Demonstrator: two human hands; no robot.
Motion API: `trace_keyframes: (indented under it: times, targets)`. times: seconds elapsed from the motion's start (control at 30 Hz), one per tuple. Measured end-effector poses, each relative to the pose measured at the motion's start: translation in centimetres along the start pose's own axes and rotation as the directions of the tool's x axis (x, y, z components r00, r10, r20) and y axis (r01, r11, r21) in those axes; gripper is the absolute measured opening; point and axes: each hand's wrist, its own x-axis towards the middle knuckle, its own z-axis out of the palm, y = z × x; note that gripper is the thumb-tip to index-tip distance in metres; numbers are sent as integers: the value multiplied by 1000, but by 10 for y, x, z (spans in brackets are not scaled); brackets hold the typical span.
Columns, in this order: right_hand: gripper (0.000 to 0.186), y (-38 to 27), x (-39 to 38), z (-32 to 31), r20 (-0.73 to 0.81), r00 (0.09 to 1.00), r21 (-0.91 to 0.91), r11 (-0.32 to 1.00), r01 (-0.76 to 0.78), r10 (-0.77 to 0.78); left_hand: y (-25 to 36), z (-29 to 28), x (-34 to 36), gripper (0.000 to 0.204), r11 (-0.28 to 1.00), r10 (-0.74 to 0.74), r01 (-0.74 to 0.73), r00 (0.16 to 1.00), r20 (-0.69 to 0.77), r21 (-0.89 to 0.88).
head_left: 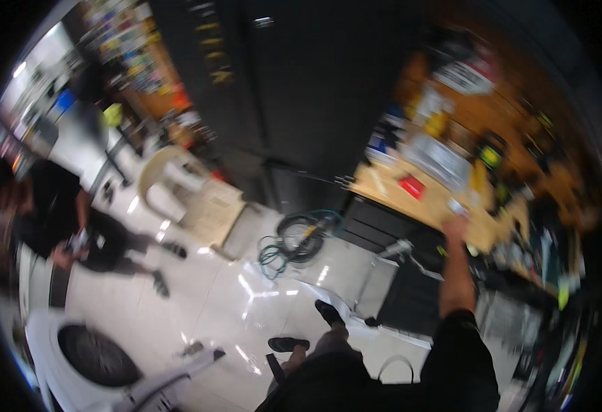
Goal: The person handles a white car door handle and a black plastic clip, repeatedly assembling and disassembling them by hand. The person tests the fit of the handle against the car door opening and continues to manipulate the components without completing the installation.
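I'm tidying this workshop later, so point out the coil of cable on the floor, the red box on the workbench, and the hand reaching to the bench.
coil of cable (299, 240): head view, on the dark loops of the coil.
red box (411, 186): head view, middle of its top face.
right hand (455, 223): head view, back of the hand.

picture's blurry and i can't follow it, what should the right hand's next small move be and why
Probably a slow close of the fingers on the small pale object at the workbench edge. The right hand is stretched out to it and seems to touch it, but motion blur hides whether the grip is set. The left hand is out of view, so it cannot help steady anything.
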Motion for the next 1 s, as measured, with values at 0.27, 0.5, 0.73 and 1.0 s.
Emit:
trace_keyframes:
  times: [0.27,0.5,0.73,1.0]
  targets:
    - [55,-43,28,22,-453,807,114,873,473,-379,-7,-290,13,78,936,13,150,890,-456,319]
    - [38,-250,-265,-241,-478,730,746,212,631,-488,-42,-339,-58,75,987,-51,-34,857,-513,-156]
    - [41,-214,-771,-566,-848,-295,465,-885,-20,-440,-255,-377,-324,88,497,-734,823,568,373,-277]
    - [34,-61,-1027,-725,-541,-741,200,-795,-572,397,-321,-520,-440,72,-723,-574,188,373,729,-665]
